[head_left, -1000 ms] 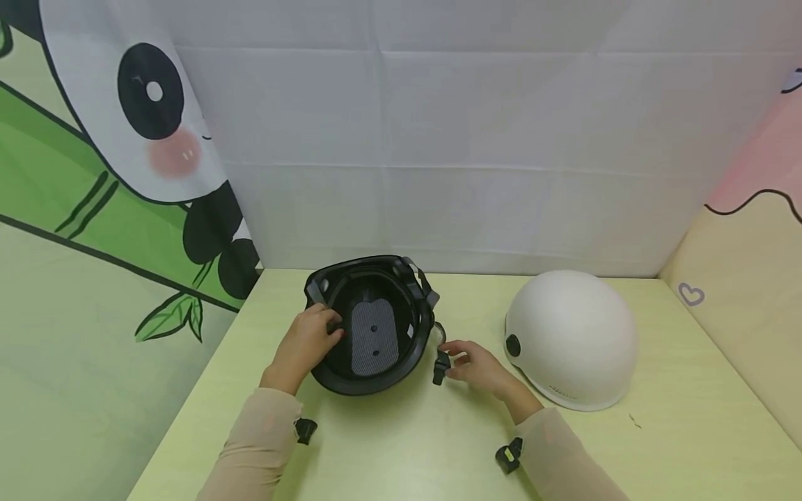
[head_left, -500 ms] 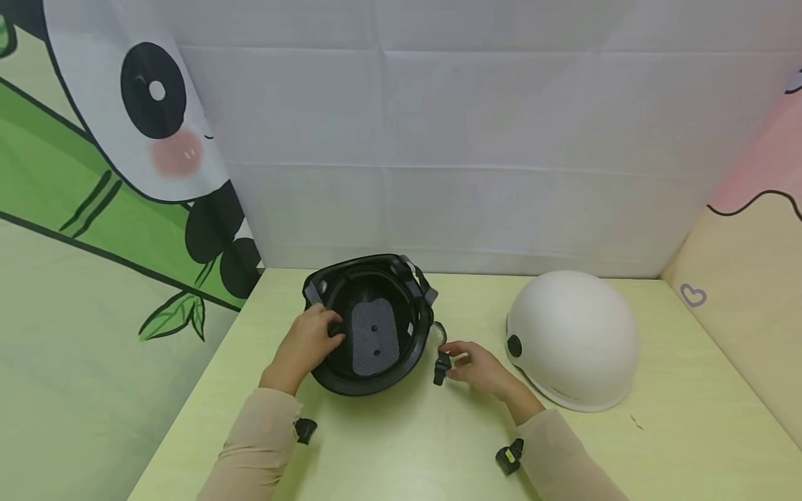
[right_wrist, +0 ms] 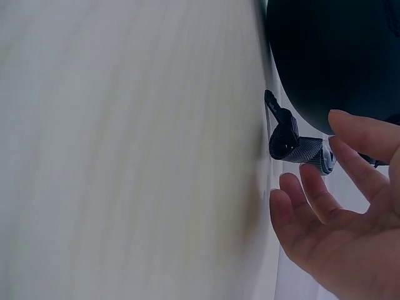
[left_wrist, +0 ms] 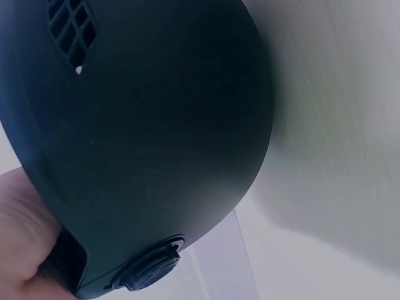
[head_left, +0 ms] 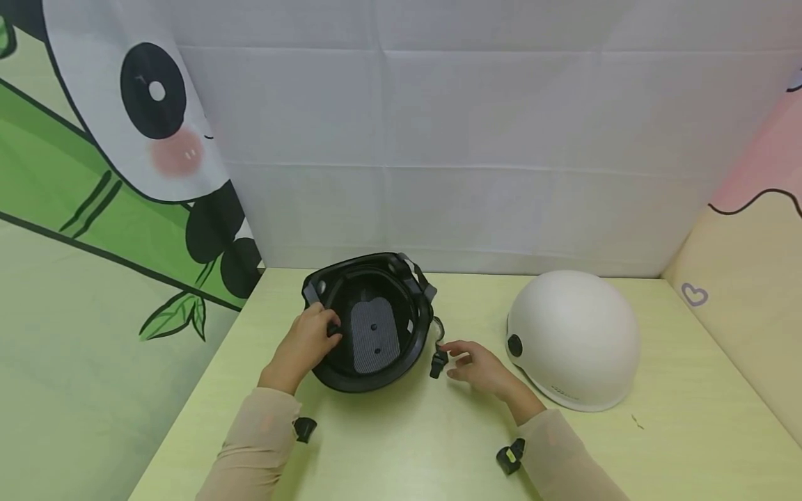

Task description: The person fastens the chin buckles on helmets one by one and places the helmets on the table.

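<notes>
left hand (head_left: 305,346) grips the upturned black plastic helmet's (head_left: 370,322) rim, steadying it; right hand (head_left: 476,365), fingers loose, touches its dangling black strap buckle (head_left: 438,362).

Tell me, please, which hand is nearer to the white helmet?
Right. The right hand lies on the table just left of the white helmet, at the strap buckle; the left hand grips the black helmet, farther away.

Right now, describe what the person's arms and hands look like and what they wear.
Both hands, the left hand and the right hand, are bare, with no gloves or rings visible. Each forearm is covered by a close-fitting pale beige long sleeve. A small black wrist-mounted device sits at each cuff; the right one shows a yellow-green mark.
</notes>
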Demonstrator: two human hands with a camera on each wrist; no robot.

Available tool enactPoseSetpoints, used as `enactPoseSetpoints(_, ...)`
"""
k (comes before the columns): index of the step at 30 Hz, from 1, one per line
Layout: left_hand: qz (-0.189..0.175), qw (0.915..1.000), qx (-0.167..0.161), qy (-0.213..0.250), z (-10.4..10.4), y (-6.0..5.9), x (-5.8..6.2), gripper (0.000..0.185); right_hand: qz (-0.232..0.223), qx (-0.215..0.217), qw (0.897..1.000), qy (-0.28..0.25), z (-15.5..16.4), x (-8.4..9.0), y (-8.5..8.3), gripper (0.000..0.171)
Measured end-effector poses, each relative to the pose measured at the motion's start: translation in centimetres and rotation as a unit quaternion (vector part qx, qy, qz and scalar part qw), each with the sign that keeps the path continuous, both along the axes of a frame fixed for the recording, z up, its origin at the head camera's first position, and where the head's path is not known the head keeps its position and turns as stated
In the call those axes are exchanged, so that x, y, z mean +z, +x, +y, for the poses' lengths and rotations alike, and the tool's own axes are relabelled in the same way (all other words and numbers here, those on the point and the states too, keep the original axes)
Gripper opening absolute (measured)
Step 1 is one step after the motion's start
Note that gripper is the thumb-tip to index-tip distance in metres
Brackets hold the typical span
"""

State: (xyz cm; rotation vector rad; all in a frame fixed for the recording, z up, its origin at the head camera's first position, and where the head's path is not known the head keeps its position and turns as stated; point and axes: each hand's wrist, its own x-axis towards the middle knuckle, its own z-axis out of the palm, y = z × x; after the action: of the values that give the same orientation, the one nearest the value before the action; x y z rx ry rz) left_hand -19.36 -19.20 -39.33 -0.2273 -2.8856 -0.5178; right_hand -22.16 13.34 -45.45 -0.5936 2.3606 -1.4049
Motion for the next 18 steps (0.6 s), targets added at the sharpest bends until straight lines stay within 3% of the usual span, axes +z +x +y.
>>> enactPoseSetpoints(18,0.076,0.9956,-0.054,0.004,0.0,-0.2,-0.5,0.018,0.049,0.035,0.996,0.064,-1.3,0.3,-1.3,0.044)
